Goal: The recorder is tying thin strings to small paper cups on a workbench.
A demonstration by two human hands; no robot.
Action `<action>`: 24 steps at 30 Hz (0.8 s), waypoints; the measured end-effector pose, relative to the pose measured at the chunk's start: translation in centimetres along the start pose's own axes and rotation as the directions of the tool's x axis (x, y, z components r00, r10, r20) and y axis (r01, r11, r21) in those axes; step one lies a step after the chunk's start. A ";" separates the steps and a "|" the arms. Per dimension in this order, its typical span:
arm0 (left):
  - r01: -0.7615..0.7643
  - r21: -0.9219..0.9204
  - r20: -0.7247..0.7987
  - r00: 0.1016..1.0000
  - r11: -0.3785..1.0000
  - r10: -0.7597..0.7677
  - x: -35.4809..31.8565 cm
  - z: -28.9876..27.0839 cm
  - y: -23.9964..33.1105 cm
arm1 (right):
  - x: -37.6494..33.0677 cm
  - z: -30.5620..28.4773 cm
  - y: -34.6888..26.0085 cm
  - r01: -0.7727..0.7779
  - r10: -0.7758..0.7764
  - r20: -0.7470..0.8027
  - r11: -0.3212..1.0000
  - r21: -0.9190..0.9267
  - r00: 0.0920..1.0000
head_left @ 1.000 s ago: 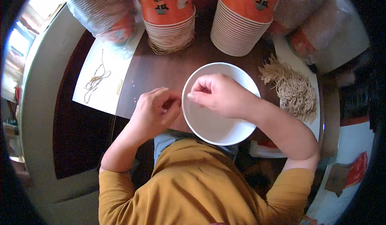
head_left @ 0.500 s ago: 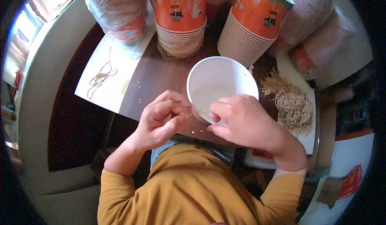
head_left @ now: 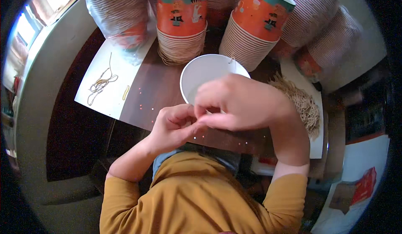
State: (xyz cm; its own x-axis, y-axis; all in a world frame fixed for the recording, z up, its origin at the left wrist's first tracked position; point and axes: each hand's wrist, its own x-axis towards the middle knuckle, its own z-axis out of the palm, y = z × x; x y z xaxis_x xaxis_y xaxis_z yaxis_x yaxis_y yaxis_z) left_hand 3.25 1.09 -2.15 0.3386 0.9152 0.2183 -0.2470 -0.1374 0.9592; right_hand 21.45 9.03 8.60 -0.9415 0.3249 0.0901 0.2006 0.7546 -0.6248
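One white tub [head_left: 199, 71], near side hidden

Item: tub, mouth up, on the brown table [head_left: 167, 83]. All places below run from it.

Item: my left hand [head_left: 178, 124], just left of the tub's near side; thumb and fingers drawn together at the tips.

Item: my right hand [head_left: 240, 104], across the tub's near side; thumb and fingers curled toward a pinch, tips meeting or nearly meeting the left ones. Whether anything lies between them, I cannot tell.

Item: cord loop [head_left: 233, 60], thin, beige, at the tub's far right rim. Knotted or loose: too small to tell.

Item: two patterned stacks, one [head_left: 182, 14] beyond the tub to the left, one [head_left: 259, 18] beyond it to the right.

Item: bundle of beige cords [head_left: 305, 108], right of the tub, partly behind my right arm.

Item: pink specks [head_left: 140, 105], left of the tub.

Risks, in my judgement:
1. Tub tipping or swivelling; cause, no palm seen bracing its far wall.
2. Slip at the fingertips; cause, anything as thin as that loop gives little to grip.
3. Loop dragged out of the rim; cause, a hard tug, should its ends be loose.
4. Bundle strands snagged; cause, my right arm passing so near.
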 end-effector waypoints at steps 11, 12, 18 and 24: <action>-0.039 -0.145 -0.044 0.999 0.989 0.032 -1.0 -1.4 -0.3 | -3.5 4.6 -1.1 -0.147 0.019 -0.572 0.973 -0.180 0.820; 0.011 -0.174 -0.010 1.000 0.985 -0.013 -0.9 -1.6 -0.3 | -4.0 5.5 -0.7 -0.160 0.073 -0.544 0.980 -0.115 0.836; 0.003 -0.149 0.021 1.000 0.989 0.000 -0.1 -0.8 -0.5 | -3.6 7.9 0.6 -0.245 0.169 -0.522 0.966 -0.080 0.836; 0.038 -0.153 0.035 0.999 0.987 -0.033 -0.3 -1.3 -0.3 | -3.0 7.5 0.6 -0.207 0.199 -0.501 0.977 0.041 0.842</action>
State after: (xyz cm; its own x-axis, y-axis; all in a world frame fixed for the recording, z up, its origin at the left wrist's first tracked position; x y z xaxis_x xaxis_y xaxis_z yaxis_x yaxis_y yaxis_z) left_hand 1.99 1.34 -2.71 0.3777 0.9056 0.1928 -0.3704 -0.0431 0.9279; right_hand 22.35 4.27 2.11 -0.6169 0.7098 0.3401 0.3801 0.6470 -0.6610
